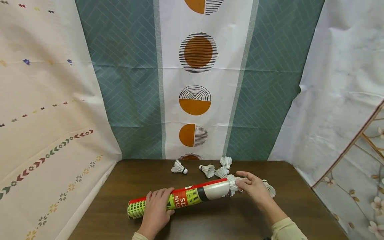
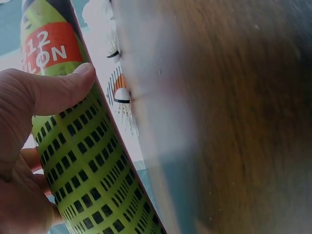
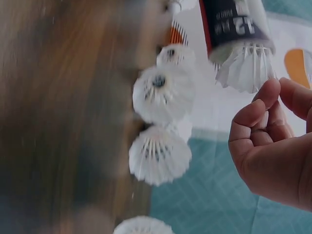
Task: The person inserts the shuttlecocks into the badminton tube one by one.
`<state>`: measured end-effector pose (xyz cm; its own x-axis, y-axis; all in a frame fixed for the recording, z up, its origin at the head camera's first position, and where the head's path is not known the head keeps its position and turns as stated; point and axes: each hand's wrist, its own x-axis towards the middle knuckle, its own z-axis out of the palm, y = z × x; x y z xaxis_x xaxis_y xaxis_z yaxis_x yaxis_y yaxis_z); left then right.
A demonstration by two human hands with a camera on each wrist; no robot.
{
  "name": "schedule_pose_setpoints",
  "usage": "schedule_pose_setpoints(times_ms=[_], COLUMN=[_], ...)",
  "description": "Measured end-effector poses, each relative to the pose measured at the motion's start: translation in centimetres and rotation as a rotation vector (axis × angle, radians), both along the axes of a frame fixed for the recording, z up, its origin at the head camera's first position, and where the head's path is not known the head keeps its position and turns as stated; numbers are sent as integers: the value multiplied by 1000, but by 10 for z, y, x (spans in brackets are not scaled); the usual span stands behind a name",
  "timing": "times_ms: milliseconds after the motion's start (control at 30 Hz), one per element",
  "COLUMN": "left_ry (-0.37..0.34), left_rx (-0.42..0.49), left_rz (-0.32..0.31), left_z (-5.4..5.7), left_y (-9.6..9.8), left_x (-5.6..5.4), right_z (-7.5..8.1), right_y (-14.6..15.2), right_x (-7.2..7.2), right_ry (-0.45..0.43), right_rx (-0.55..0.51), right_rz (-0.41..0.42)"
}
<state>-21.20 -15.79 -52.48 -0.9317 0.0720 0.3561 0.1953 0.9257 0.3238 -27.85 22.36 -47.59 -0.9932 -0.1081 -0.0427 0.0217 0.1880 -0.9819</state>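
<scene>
A long shuttlecock tube, printed yellow-green, red, black and white, lies slantwise above the table with its mouth toward the right. My left hand grips it near its left end; in the left wrist view the thumb lies across the printed wall. A white shuttlecock sticks out of the tube's mouth, skirt outward, its head hidden inside. With thumb and forefinger, my right hand pinches the edge of that skirt.
Several loose shuttlecocks lie toward the back of the brown table: one shuttlecock at the left, another near the middle, and one beyond my right hand. Patterned cloths hang behind and beside the table.
</scene>
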Motion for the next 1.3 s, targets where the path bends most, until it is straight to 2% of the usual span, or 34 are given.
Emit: schedule_pose_setpoints(times_ms=[133,233,467,733,967,1167,1300], left_ry=[12,21,19,11,2,-6,0], left_rx=[10,11,3,25,34,24,18], left_rz=[0,-1,2,-4,-22,-23,-17], left_z=[2,3,3,3,4,4,4], left_y=[2,2,3,5,7,7,5], left_x=[1,2,2,1,1,2,3], right_z=[0,-2,-9,-7,-6,-7,-5], right_y=[-15,-22,-23,-24,-33,-32,-21], right_x=[5,7,8,11,14,14,13], right_ry=[-18,-25,40,111,150,162,149], right_rx=[-50,-49,43,36,28,45,33], right_rz=[27,26,-4,83,260,274,241])
